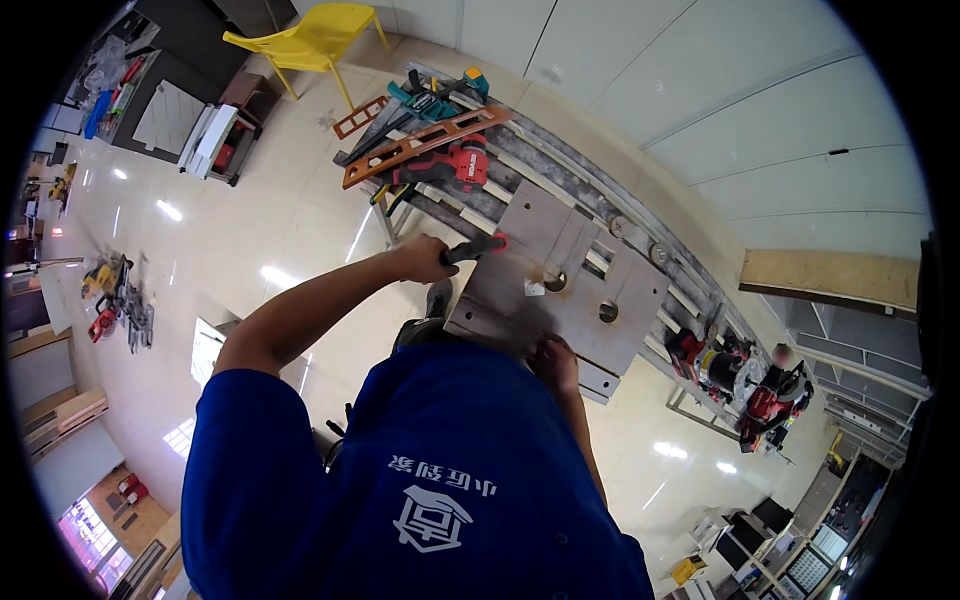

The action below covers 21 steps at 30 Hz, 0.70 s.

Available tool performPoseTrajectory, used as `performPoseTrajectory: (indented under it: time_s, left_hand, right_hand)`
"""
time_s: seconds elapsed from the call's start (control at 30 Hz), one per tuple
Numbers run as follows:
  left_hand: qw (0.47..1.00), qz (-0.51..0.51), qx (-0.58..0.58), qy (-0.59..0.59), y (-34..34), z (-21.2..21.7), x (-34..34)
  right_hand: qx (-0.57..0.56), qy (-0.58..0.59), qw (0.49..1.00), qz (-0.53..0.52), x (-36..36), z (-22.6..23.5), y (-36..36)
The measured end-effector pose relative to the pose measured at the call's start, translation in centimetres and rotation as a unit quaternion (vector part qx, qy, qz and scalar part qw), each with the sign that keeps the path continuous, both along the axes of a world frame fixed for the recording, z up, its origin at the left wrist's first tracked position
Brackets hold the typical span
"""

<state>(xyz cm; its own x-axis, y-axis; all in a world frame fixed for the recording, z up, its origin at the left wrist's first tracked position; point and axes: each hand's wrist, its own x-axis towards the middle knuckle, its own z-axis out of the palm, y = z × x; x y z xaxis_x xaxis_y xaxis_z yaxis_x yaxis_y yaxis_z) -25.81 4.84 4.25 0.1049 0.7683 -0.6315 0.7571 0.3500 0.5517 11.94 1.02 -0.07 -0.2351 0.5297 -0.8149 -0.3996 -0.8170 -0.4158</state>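
My left hand (424, 259) is closed around the dark grip of a short black tool (474, 249) with a red ring at its far end; its exact kind does not show. That end reaches over a greyish-brown board (540, 215) with round cut-outs, lying on the slatted bench. At the near edge of the board is my right hand (555, 362), its fingers curled and partly hidden. Next to those fingers is a grey, smeared patch (528, 322) that I cannot make out. A small white piece (535, 288) lies beside one hole.
Beyond the board on the bench (560, 150) lie an orange level (425, 148), a red sander (466, 163) and a teal power tool (428, 104). Red power tools (770, 405) crowd its right end. A yellow chair (312, 42) stands far left, near the wall.
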Motion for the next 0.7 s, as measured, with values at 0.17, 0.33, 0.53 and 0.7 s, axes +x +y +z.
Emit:
performPoseTrajectory:
  time_s: [0.17,0.33,0.53,0.7]
  left_hand:
    - [0.993,-0.014,0.056,0.107,0.0,0.7,1.3]
    - [0.991,-0.048,0.100,0.073,0.1,-0.5,0.0]
    - [0.994,0.040,-0.082,0.066,1.7,5.2,2.6]
    - [0.979,-0.086,0.120,0.141,0.0,-1.2,0.8]
  right_hand:
    - [0.018,-0.003,0.999,0.032,0.0,0.6,0.2]
    - [0.037,0.026,0.999,0.013,0.0,0.7,-0.1]
    - [0.059,0.033,0.998,-0.011,-0.4,1.0,-0.5]
    - [0.070,0.059,0.995,-0.049,-1.5,0.4,-0.6]
